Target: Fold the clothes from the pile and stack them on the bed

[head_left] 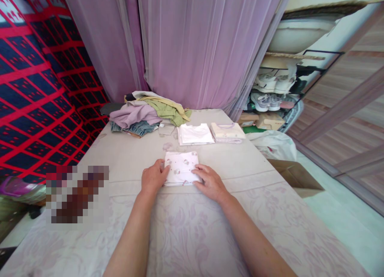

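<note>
Both hands, left (154,177) and right (210,181), flat, ungripped, on folded printed cloth (181,167). Two folded tops (195,133) done far; pile (147,113) unfolded far left, lol.

A heap of unfolded clothes (147,113) lies at the bed's (210,229) far end, before pink curtains (192,45). Beside it sit two folded garments, one white (195,133), one cream (228,131). A shoe rack (276,93) stands right; a cardboard box (295,177) rests on the floor.
</note>
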Tool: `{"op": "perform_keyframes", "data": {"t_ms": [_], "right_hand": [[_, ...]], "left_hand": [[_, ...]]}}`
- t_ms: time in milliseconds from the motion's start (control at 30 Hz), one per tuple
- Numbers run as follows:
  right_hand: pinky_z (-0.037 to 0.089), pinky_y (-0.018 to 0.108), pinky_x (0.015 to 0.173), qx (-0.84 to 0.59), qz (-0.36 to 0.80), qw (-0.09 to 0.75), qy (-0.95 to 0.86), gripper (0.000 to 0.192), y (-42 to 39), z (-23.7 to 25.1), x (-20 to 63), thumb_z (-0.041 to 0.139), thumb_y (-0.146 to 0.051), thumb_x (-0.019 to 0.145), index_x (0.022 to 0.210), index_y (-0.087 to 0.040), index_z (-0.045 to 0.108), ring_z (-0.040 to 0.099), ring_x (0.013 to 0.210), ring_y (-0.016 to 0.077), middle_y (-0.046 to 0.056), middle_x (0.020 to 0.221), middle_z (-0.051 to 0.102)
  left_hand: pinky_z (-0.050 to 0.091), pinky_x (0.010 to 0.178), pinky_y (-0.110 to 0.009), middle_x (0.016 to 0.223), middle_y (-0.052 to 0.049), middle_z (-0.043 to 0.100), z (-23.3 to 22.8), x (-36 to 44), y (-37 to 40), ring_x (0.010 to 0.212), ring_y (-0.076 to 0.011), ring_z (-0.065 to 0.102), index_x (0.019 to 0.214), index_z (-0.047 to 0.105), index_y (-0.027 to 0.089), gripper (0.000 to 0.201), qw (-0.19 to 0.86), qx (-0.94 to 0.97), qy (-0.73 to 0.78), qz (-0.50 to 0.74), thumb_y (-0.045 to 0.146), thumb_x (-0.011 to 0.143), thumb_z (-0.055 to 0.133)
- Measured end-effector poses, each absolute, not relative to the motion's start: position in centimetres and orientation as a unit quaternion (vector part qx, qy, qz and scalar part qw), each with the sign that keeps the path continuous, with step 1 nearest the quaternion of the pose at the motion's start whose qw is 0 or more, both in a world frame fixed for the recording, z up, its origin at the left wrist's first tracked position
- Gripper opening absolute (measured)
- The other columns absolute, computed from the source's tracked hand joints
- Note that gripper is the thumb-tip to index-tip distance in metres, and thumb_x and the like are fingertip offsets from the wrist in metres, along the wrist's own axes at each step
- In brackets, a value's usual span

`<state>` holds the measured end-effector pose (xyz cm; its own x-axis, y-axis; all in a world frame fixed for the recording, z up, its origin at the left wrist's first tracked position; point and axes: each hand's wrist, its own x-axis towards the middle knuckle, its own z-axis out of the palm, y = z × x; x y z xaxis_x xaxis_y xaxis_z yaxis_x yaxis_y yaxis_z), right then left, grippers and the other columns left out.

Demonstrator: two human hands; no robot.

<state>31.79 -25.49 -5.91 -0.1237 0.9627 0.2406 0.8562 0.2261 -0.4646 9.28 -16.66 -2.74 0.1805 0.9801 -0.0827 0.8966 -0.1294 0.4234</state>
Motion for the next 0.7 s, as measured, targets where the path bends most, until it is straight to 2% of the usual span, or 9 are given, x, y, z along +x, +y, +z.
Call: {"op": "perform_keyframes", "data": {"t_ms": [133,233,400,567,700], "right_hand": [[0.036,0.040,0.104,-0.619,0.079,0.251,-0.740,0.048,-25.8,-6.6,31.7,0.060,-0.024,0.075,0.123,-0.023,0.057,0.046,0.122,0.0220,0.008,0.134,0.052],[0.038,0.038,0.102,-0.620,0.063,0.268,-0.734,0.035,-26.0,-6.7,31.5,0.053,-0.019,0.080,0.113,-0.022,0.062,0.050,0.119,0.0200,0.008,0.129,0.056],[0.042,0.036,0.097,-0.618,0.064,0.280,-0.732,0.026,-26.3,-6.5,31.8,0.049,-0.020,0.084,0.103,-0.026,0.067,0.054,0.113,0.0188,0.005,0.124,0.060],[0.041,0.037,0.097,-0.613,0.063,0.283,-0.735,0.027,-26.8,-6.7,31.9,0.053,-0.021,0.081,0.103,-0.027,0.068,0.055,0.113,0.0197,0.004,0.122,0.061],[0.040,0.037,0.098,-0.611,0.053,0.307,-0.728,0.023,-27.0,-6.4,31.8,0.054,-0.029,0.083,0.100,-0.024,0.068,0.055,0.113,0.0205,0.007,0.122,0.062]], "left_hand": [[0.042,0.068,-0.028,0.080,0.000,0.069,-2.6,8.7,-17.3,0.079,-0.0212,0.064,0.136,0.041,0.028,0.057,0.225,0.752,0.616,0.066,0.048,0.084,0.047],[0.040,0.062,-0.024,0.077,0.003,0.066,-2.8,8.3,-18.0,0.073,-0.0177,0.062,0.143,0.033,0.030,0.062,0.248,0.765,0.590,0.072,0.042,0.084,0.047],[0.041,0.063,-0.022,0.074,0.004,0.063,-2.7,8.4,-19.3,0.072,-0.0153,0.060,0.136,0.045,0.034,0.051,0.252,0.759,0.593,0.094,0.039,0.085,0.046],[0.044,0.076,-0.029,0.095,-0.002,0.069,-2.8,9.0,-20.0,0.090,-0.0214,0.062,0.132,0.051,0.034,0.045,0.198,0.762,0.614,0.057,0.038,0.087,0.045],[0.045,0.085,-0.034,0.107,-0.006,0.066,-3.2,9.0,-20.2,0.098,-0.0235,0.061,0.129,0.054,0.032,0.043,0.161,0.777,0.606,0.053,0.037,0.087,0.047]]}}
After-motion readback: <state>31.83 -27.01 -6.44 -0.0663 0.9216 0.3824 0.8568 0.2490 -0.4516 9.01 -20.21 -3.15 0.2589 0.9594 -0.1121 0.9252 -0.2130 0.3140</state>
